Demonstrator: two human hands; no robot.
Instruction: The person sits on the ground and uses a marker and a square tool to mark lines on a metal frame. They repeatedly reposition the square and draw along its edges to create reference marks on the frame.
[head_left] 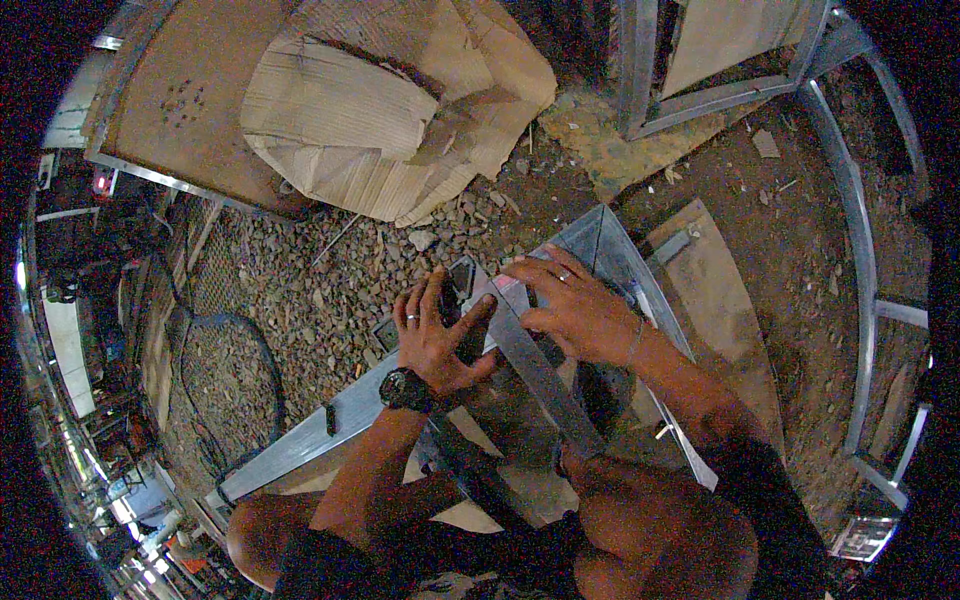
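Observation:
My left hand (435, 340), with a ring and a black watch (406, 389), rests over the corner of a grey metal tube frame. Its fingers are spread and the thumb is stretched toward a short flat metal bar (545, 385). An open tube end (463, 274) shows just beyond the fingertips. My right hand (575, 305), also ringed, is closed on the upper end of this bar, fingers over it and thumb on the near side. A pinkish mark (506, 283) shows by its fingertips. One long metal tube (310, 432) runs out to the left, another (640, 290) to the right.
A small dark piece (331, 420) lies on the left tube. Gravel (330, 260) and a dark cable (268, 360) are on the left. Torn cardboard (350, 110) lies ahead beside a brown board (190, 90). Metal frames (720, 110) stand far right, and a flat sheet (720, 310) lies right.

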